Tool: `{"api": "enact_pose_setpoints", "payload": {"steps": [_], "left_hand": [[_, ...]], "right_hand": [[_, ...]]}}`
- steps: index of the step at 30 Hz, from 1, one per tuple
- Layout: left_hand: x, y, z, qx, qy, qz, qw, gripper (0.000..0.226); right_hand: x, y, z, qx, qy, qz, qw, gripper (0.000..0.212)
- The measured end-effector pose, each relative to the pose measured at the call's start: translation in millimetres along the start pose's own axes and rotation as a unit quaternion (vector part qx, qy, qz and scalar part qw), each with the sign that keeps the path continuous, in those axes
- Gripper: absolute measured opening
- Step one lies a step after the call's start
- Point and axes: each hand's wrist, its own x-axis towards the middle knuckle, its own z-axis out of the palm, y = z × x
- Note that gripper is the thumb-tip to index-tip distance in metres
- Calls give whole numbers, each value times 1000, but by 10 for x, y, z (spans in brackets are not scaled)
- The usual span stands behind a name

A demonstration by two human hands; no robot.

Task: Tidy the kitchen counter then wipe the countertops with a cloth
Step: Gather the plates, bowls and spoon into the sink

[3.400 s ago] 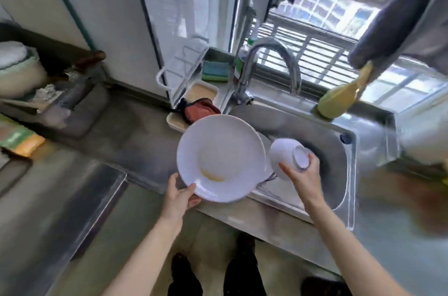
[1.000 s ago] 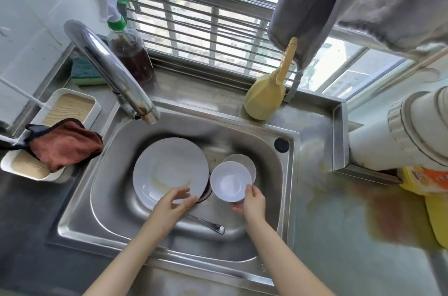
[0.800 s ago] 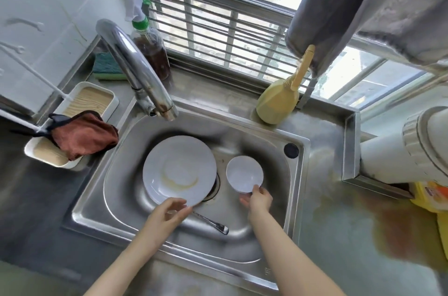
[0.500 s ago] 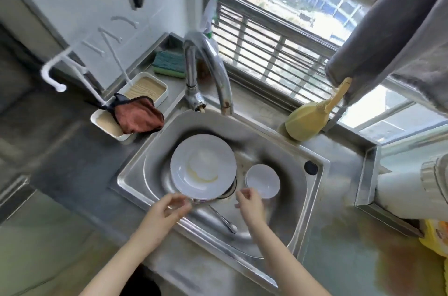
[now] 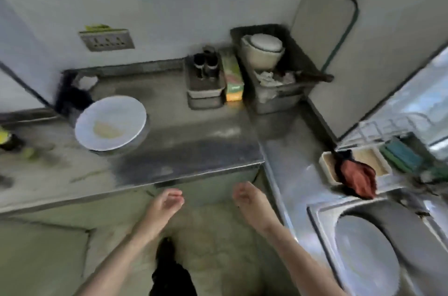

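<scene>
**Both hands free; one plate left on the counter.**
Left hand [image 5: 164,203] and right hand [image 5: 247,201] hang empty below the counter [image 5: 194,150] edge, fingers loosely curled. Count: one soiled plate [image 5: 110,123] on the counter, one second plate [image 5: 366,252] in the sink [image 5: 320,210], one red cloth [image 5: 358,179] draped over its tray [image 5: 326,167]. Hazard: the soiled plate appears perched on a base, though the view is blurred; a one-sided grip may tip it.
</scene>
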Motion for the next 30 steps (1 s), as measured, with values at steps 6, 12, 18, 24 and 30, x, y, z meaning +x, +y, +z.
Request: {"api": "enact_pose_setpoints", "payload": {"steps": [6,12,18,24,30], "left_hand": [[443,-211,-1646,-18,123,1,992,20],[684,-441,-2574,-72,192,-53,977,11],[989,-550,-2846,-149,189,-79,967,13],[1164,-532,-2857,-172,167,-120,963,12],[1247,-319,-2797,-211,152,-123,958,34]], "right_hand": [[905,-1183,1333,48,-77,15,996,6],[1686,-1879,2350,231,-65,173,955,12],[2077,-2084,2831,268,23,264,926,7],[2197,-2059,2892,278,41,284,917,19],[1955,-2014,2539,266,93,244,928,16]]}}
